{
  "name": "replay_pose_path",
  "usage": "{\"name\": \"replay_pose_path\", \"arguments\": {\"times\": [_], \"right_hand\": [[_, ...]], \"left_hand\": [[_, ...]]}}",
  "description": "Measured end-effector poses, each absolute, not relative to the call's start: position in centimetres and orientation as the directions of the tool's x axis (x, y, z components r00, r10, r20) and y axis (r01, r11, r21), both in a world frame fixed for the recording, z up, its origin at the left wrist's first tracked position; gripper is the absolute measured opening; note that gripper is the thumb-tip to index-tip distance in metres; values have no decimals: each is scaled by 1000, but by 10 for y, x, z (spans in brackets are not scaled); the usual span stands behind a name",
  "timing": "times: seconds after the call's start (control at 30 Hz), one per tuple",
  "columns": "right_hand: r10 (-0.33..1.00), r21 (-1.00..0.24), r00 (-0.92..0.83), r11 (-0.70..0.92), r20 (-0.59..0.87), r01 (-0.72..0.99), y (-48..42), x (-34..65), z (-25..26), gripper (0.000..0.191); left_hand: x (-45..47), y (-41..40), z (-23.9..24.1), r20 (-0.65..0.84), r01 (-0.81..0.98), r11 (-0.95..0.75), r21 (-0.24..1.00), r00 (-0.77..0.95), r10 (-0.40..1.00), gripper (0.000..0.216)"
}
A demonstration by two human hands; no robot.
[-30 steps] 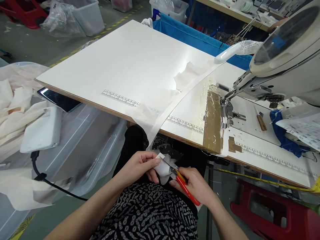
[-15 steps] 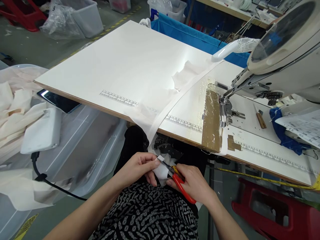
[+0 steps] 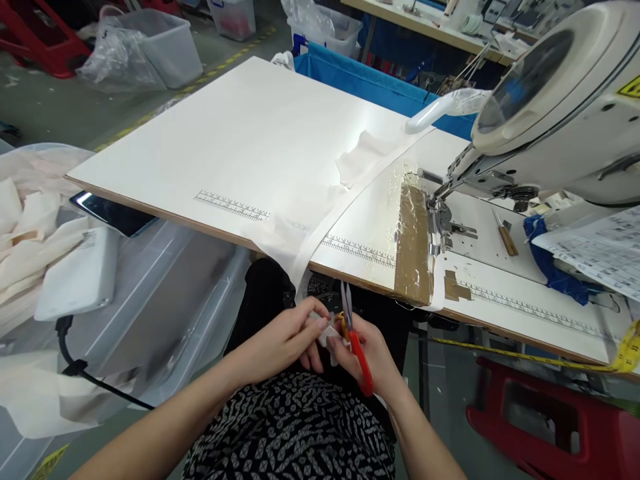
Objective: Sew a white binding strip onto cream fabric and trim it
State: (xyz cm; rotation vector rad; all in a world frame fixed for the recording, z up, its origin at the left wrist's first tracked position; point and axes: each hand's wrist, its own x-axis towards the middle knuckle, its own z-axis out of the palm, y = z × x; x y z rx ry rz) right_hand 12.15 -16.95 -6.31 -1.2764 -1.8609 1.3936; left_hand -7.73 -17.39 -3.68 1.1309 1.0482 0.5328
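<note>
Over my lap, my left hand (image 3: 295,333) pinches the end of a white fabric piece (image 3: 327,333). My right hand (image 3: 367,350) is closed around red-handled scissors (image 3: 359,357), their blades pointing up and away from me. The thumb of that hand also touches the white fabric, close to my left fingertips. A long pale fabric strip (image 3: 320,233) runs from the table top over its front edge and down towards my hands. How the strip joins the piece in my fingers is hidden.
A sewing machine (image 3: 540,127) stands right on the white table (image 3: 225,140). An awl (image 3: 506,233) lies beside its needle area. At left, a plastic bin (image 3: 165,293) holds pale fabric and a white power bank (image 3: 80,273). A red stool (image 3: 550,413) is lower right.
The scissors have swung from lying across the fabric to pointing upwards, off it. My right thumb and fingers have come in to the fabric beside my left hand. The view has shifted slightly.
</note>
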Motion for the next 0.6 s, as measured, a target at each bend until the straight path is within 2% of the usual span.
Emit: {"name": "replay_pose_path", "arguments": {"times": [0.03, 0.07, 0.13, 0.17, 0.23, 0.3, 0.4, 0.47, 0.5, 0.6], "right_hand": [[904, -911, -410, 66, -118, 407, -171, 124, -62, 18], [922, -901, -378, 87, -89, 424, -173, 129, -60, 17], [945, -883, -323, 111, -48, 456, -177, 144, -53, 16], [953, -875, -299, 110, -41, 471, -180, 154, -49, 16], [971, -861, -232, 71, -56, 504, -185, 177, -41, 20], [985, -858, -148, 3, -85, 514, -191, 207, -38, 26], [994, -880, 76, -106, -80, 464, -206, 261, -40, 40], [969, -881, 165, -237, -184, 409, -222, 298, -43, 42], [944, -855, 174, -328, -281, 401, -231, 316, -44, 42], [861, -742, 264, -509, -435, 436, -260, 351, -46, 35]], "left_hand": [[-81, -163, -27, -334, 300, 227, 926, 377, 864, 35], [-85, -149, -15, -222, 471, 63, 880, 290, 931, 32], [-89, -118, 7, 17, 731, -211, 649, 263, 965, 27], [-89, -101, 17, 60, 815, -285, 505, 296, 953, 29], [-84, -68, 32, -15, 922, -286, 261, 300, 954, 21], [-75, -40, 39, -105, 963, -196, 185, 217, 970, 23], [-65, -10, 41, -116, 968, -113, 222, 142, 983, 28], [-66, -1, 42, -105, 953, -99, 288, 134, 985, 24], [-69, -1, 42, -99, 941, -105, 323, 144, 985, 22], [-86, -25, 34, -91, 804, -155, 574, 251, 964, 35]]}}
